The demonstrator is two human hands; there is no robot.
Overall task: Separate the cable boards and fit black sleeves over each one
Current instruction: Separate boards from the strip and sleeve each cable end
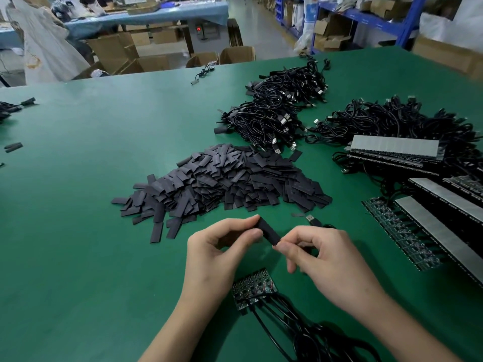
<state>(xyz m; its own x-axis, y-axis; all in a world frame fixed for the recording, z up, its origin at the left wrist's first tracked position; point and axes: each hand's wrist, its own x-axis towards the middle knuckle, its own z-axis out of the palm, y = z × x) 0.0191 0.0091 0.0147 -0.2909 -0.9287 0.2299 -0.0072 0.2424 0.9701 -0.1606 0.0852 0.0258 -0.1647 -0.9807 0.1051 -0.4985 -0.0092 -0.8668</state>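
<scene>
Closest to the camera, a bundle of black cables (295, 333) runs up to a small panel of joined circuit boards (253, 288), which lies flat on the green table (86, 244) between the two wrists. Just above it, both hands hold one black sleeve (269, 233) clear of the table. The left hand (217, 254) pinches the sleeve's upper end between thumb and forefinger. The right hand (326, 259) pinches its lower end the same way, with the other fingers curled in. I cannot tell whether a board is inside the sleeve.

Just beyond the right hand, a USB plug (312, 220) rests on the table. To the right lie long board panels (400, 232) with grey strips alongside them, their cables trailing away from the camera.

Behind the hands spreads a wide heap of loose sleeves (222, 178), flat and dark. A few strays (13, 147) lie near the table's left edge.

Farther back is a stack of panels (392, 148). Behind it sit two large piles of coiled USB cables, one in the middle (282, 111) and one to the right (407, 118). A single cable (202, 73) lies near the far edge.

Past the table stand open cardboard boxes (125, 50) and blue shelving (366, 18).
</scene>
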